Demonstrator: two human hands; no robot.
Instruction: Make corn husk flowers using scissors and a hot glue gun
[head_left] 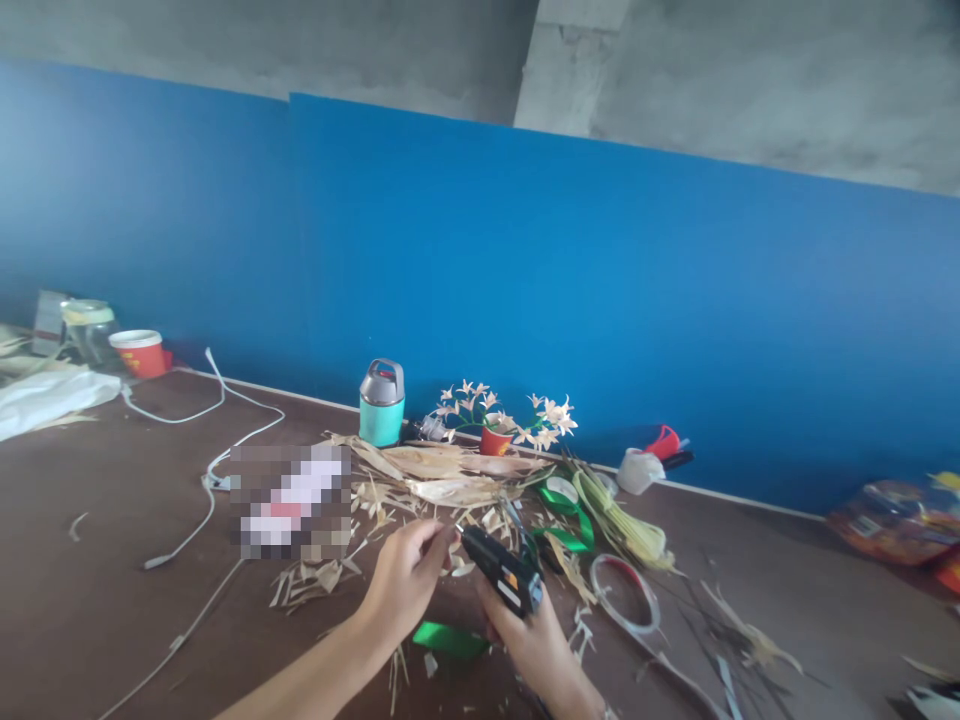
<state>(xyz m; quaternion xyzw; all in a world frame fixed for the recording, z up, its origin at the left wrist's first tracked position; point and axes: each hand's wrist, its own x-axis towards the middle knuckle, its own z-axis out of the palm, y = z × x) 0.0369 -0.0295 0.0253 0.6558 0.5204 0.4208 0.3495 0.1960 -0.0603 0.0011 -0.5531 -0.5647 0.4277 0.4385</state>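
Observation:
In my right hand (525, 625) is a black glue gun (499, 568), its nozzle pointing up and left. My left hand (411, 565) is closed in a pinch right at the nozzle tip; what lies between the fingers is too small to make out. Below the hands a piece of green ribbon (450, 638) lies on the brown table. Cut scraps of dried husk (319, 580) are scattered around both hands. Just beyond them lie long dried husks (450, 465) and a green ribbon roll (566, 510).
Against the blue partition (600, 300) stand a turquoise lunch jar (382, 405) and a red cup (495, 436) among pale flowers (551, 420). To the right are a bundle of pale green strips (622, 520) and a tape roll (626, 595). White cables (244, 440) run across the left side.

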